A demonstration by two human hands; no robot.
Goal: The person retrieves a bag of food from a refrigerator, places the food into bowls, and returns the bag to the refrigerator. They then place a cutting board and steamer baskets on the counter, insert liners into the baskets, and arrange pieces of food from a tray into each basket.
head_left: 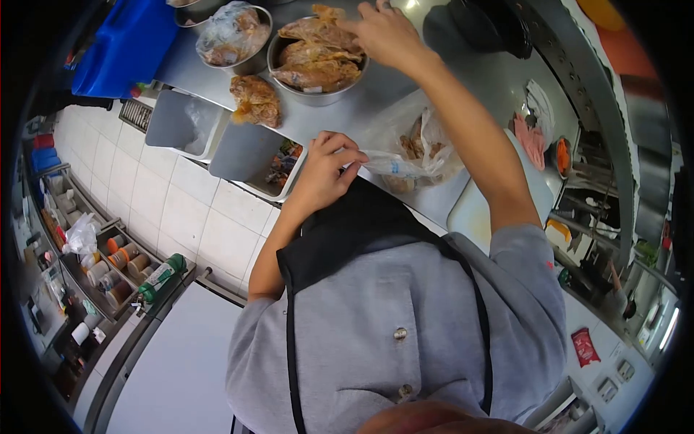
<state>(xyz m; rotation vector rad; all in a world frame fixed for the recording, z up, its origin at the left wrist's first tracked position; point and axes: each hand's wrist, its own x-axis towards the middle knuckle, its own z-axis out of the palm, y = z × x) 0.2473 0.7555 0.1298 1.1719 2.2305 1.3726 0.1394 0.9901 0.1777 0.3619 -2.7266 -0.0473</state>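
Note:
My left hand [329, 168] pinches the rim of a clear plastic bag [412, 165] at the worktop's front edge. Brown pieces of food [421, 141] lie inside the bag. My right hand [389, 35] is at the right rim of a metal bowl [322, 96], its fingers apart and its tips at the yellow-brown meat pieces [318, 54] heaped there. These seem wrapped in clear film. Another such meat piece [256, 101] lies on the worktop left of the bowl. Behind it stands a second metal bowl [249, 66] holding a plastic-wrapped bundle [233, 35].
Two grey bins [246, 155] stand below the worktop edge, one with scraps inside. A blue container [123, 47] is at the far left. To the right are a white cutting board [473, 210], pink gloves [531, 134] and a black pan [491, 25].

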